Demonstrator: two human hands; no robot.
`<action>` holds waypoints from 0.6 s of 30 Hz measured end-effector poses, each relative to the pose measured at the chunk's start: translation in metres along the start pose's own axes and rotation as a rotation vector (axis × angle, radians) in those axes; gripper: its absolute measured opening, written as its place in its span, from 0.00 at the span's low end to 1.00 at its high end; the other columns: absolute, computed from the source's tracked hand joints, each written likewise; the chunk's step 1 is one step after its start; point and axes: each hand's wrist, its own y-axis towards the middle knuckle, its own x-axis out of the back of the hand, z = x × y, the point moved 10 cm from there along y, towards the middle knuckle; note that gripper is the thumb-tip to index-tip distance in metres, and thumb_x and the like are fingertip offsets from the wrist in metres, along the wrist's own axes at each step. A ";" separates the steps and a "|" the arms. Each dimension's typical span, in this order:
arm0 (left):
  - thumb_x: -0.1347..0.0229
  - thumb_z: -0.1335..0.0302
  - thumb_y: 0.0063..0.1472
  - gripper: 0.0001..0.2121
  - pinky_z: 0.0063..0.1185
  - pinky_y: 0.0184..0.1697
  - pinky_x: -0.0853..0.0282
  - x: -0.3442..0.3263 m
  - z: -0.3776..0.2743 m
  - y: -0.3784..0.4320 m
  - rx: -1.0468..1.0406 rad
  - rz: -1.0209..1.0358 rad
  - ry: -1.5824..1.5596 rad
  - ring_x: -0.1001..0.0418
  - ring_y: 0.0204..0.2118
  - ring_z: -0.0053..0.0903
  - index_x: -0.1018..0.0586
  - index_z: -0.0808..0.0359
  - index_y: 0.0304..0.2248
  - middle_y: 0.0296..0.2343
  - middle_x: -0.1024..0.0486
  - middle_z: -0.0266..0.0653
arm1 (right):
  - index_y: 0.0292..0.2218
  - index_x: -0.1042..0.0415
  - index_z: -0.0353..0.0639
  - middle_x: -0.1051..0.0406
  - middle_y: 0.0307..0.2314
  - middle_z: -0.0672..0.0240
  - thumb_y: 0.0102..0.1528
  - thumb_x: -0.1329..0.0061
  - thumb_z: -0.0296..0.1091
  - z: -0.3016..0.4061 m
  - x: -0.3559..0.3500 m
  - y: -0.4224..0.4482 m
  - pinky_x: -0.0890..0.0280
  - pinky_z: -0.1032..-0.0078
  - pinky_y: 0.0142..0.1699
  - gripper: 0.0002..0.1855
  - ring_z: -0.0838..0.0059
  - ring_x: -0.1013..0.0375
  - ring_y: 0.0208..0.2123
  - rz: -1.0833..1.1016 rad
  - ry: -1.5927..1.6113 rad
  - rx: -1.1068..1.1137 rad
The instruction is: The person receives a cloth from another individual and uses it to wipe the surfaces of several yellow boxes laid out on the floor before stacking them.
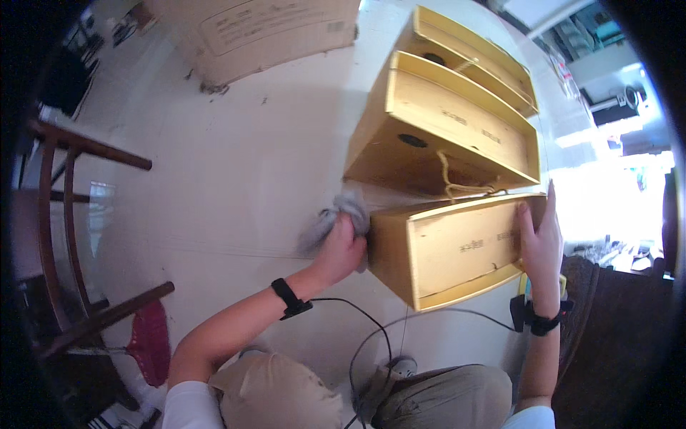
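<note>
My left hand [341, 249] is closed around a crumpled grey cloth [348, 206], blurred by motion, at the left end of the nearest yellow box [466, 246]. Whether the cloth touches the box I cannot tell. With the thumb on its printed face and fingers around the right edge, my right hand [540, 246] grips that same box. The face is recessed inside a raised rim and bears printed characters. Just beyond stands a second yellow box [461, 115] with a dark oval mark and a yellow rope handle [447, 179]. A third yellow box [477, 51] is behind it.
A large brown cardboard box [278, 40] with printing sits at the far left on the pale tiled floor [236, 161]. Dark wooden chair legs [67, 214] and a red dustpan-like object [150, 343] are at left. A black cable [353, 354] runs before my knees. Dark wooden furniture [616, 322] flanks the right.
</note>
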 end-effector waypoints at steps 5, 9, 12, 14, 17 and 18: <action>0.62 0.80 0.57 0.26 0.28 0.61 0.48 0.005 -0.094 0.008 0.097 -0.005 -0.132 0.42 0.57 0.42 0.44 0.74 0.57 0.53 0.41 0.54 | 0.38 0.35 0.37 0.29 0.22 0.45 0.60 0.65 0.34 -0.054 0.002 0.010 0.35 0.48 0.30 0.10 0.39 0.29 0.25 0.134 -0.187 -0.069; 0.61 0.79 0.57 0.23 0.26 0.57 0.43 0.011 -0.120 -0.022 0.573 -0.164 -0.451 0.38 0.53 0.27 0.39 0.69 0.54 0.48 0.34 0.43 | 0.42 0.37 0.44 0.28 0.25 0.47 0.60 0.66 0.33 -0.056 -0.010 0.002 0.35 0.48 0.32 0.10 0.41 0.28 0.28 0.222 -0.095 -0.196; 0.58 0.74 0.56 0.13 0.22 0.45 0.36 0.040 -0.137 -0.028 0.917 -0.312 -0.422 0.33 0.38 0.20 0.31 0.65 0.42 0.34 0.31 0.31 | 0.43 0.38 0.45 0.27 0.27 0.49 0.60 0.65 0.33 -0.034 -0.022 0.024 0.35 0.50 0.33 0.10 0.44 0.27 0.29 0.313 -0.013 -0.199; 0.56 0.73 0.55 0.10 0.23 0.38 0.35 0.050 -0.122 0.000 0.782 -0.404 -0.406 0.34 0.31 0.20 0.29 0.64 0.37 0.30 0.31 0.31 | 0.43 0.38 0.45 0.27 0.29 0.50 0.59 0.65 0.32 -0.052 -0.019 0.021 0.35 0.51 0.34 0.10 0.45 0.27 0.31 0.361 -0.006 -0.265; 0.59 0.71 0.58 0.10 0.26 0.43 0.37 0.090 -0.096 0.055 0.703 -0.516 -0.353 0.34 0.36 0.24 0.30 0.66 0.36 0.33 0.31 0.36 | 0.43 0.38 0.46 0.26 0.32 0.50 0.59 0.66 0.31 -0.055 -0.014 0.024 0.35 0.52 0.37 0.11 0.44 0.27 0.33 0.436 0.061 -0.365; 0.59 0.69 0.59 0.11 0.26 0.44 0.38 0.103 -0.081 0.070 0.633 -0.592 -0.396 0.34 0.36 0.25 0.30 0.66 0.36 0.32 0.31 0.37 | 0.44 0.38 0.46 0.26 0.32 0.50 0.59 0.66 0.31 -0.050 -0.023 0.021 0.35 0.52 0.37 0.11 0.43 0.28 0.33 0.468 0.063 -0.381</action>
